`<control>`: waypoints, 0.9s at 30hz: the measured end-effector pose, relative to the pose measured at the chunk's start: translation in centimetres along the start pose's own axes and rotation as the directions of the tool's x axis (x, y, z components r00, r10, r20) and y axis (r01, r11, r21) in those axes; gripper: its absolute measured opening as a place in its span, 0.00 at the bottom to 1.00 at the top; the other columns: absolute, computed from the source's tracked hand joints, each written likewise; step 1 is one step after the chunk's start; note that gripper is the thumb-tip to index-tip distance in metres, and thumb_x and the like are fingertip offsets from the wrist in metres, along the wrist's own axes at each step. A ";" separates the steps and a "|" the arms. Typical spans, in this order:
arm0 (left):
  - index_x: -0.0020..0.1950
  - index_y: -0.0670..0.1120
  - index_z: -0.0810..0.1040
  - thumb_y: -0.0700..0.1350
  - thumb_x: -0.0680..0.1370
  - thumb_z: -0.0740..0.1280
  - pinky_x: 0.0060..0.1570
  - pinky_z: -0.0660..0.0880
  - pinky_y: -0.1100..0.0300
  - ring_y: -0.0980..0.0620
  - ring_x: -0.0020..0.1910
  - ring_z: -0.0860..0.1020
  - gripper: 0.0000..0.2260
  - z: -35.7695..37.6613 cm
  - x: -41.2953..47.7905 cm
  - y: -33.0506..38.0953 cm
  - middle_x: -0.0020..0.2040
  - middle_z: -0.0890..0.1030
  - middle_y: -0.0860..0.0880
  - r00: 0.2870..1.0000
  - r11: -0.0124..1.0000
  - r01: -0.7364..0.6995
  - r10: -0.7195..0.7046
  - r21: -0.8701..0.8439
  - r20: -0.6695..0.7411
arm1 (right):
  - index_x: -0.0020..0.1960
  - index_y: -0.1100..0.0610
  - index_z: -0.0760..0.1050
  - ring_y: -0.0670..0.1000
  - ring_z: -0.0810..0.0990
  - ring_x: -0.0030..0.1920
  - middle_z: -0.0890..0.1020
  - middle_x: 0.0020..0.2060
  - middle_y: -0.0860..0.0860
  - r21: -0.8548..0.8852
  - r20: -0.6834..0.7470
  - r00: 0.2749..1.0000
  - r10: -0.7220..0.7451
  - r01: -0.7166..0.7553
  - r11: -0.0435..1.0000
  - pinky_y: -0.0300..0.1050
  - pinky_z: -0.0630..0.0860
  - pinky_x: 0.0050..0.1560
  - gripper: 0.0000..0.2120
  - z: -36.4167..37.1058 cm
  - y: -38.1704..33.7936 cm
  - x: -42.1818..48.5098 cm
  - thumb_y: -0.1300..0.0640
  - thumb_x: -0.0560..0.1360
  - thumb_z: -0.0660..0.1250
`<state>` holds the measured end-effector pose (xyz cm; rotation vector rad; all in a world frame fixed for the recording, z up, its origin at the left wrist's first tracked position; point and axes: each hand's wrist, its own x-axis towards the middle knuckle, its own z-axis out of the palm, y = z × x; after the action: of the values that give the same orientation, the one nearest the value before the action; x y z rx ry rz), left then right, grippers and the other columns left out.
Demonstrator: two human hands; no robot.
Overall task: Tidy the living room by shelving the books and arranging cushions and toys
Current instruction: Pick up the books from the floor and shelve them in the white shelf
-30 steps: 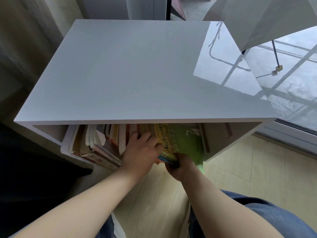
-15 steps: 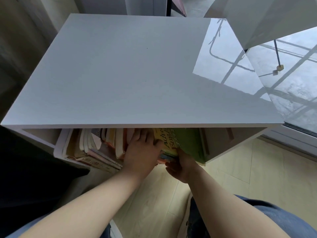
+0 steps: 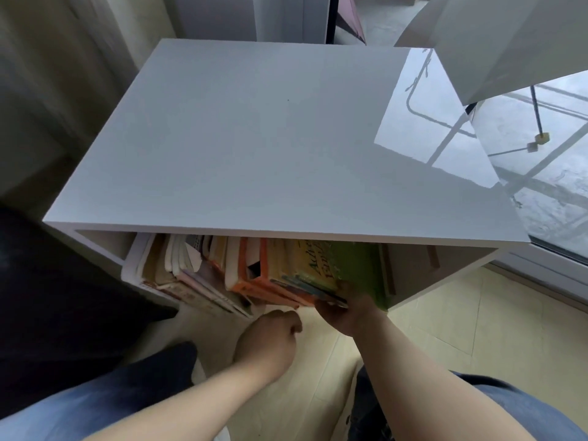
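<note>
**Right hand on green book at shelf, left hand off**

A white shelf (image 3: pixel 254 154) with a glossy top panel is seen from above. One open compartment is visible just under the top panel. A row of books (image 3: pixel 191 275) is stood in it, leaning, with their lower edges sticking out past the front. Pale and pink covers are seen at the left of the row, orange ones in the middle.

The green book (image 3: pixel 353 265), its cover part yellow with lettering, is placed at the right end of the row, tilted and touching the orange books beside it. A gap is left between it and the right wall of the compartment.

The right hand (image 3: pixel 353 316) is set at the bottom edge of the green book. That edge is gripped by its fingers, though most of them are hidden under the book.

The left hand (image 3: pixel 267 342) is held just in front of the row, apart from the books. Its fingers are curled in and nothing is held.

Jeans (image 3: pixel 95 402) are seen at the bottom of the view, over a pale floor (image 3: pixel 445 329). A window (image 3: pixel 556 186) is at the right and a curtain (image 3: pixel 63 74) at the left.
</note>
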<state>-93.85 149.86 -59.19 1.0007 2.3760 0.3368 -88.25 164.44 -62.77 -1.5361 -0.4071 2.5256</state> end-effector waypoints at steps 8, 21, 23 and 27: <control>0.57 0.39 0.72 0.52 0.82 0.50 0.58 0.69 0.42 0.40 0.62 0.70 0.19 -1.3 4.5 -1.1 0.57 0.72 0.40 0.642 -0.456 0.371 -0.504 -0.809 0.578 | 0.66 0.59 0.68 0.63 0.70 0.65 0.70 0.66 0.60 0.027 -0.072 0.997 -0.025 0.027 0.999 0.53 0.78 0.54 0.15 0.8 0.9 1.2 0.62 0.80 0.58; 0.55 0.34 0.71 0.42 0.82 0.53 0.61 0.67 0.47 0.39 0.57 0.73 0.12 0.2 2.0 -3.8 0.58 0.74 0.35 0.493 -0.474 0.511 -0.522 -0.717 0.696 | 0.62 0.59 0.70 0.58 0.79 0.48 0.77 0.50 0.59 0.015 -0.080 0.997 -0.020 0.021 1.000 0.49 0.82 0.32 0.14 0.6 1.5 -0.1 0.59 0.77 0.63; 0.68 0.32 0.64 0.39 0.76 0.67 0.63 0.67 0.50 0.37 0.67 0.67 0.24 0.6 2.2 -5.9 0.68 0.67 0.33 0.470 -0.510 0.445 -0.567 -0.736 0.677 | 0.63 0.58 0.71 0.59 0.79 0.50 0.78 0.51 0.59 0.019 -0.059 0.998 -0.037 0.038 0.999 0.47 0.82 0.31 0.14 0.5 1.6 0.2 0.58 0.77 0.62; 0.72 0.33 0.60 0.35 0.58 0.77 0.57 0.67 0.75 0.40 0.69 0.66 0.46 -0.9 3.5 -8.5 0.71 0.65 0.35 0.632 -0.614 0.255 -0.479 -0.747 0.609 | 0.64 0.56 0.70 0.60 0.78 0.58 0.77 0.58 0.59 0.045 -0.036 0.996 -0.084 0.086 0.995 0.51 0.81 0.41 0.16 -0.1 2.1 1.3 0.60 0.77 0.60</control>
<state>-101.34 146.49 -63.34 -1.0940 1.1596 1.6820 -88.71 162.84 -64.54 -1.5093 -0.3981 2.4244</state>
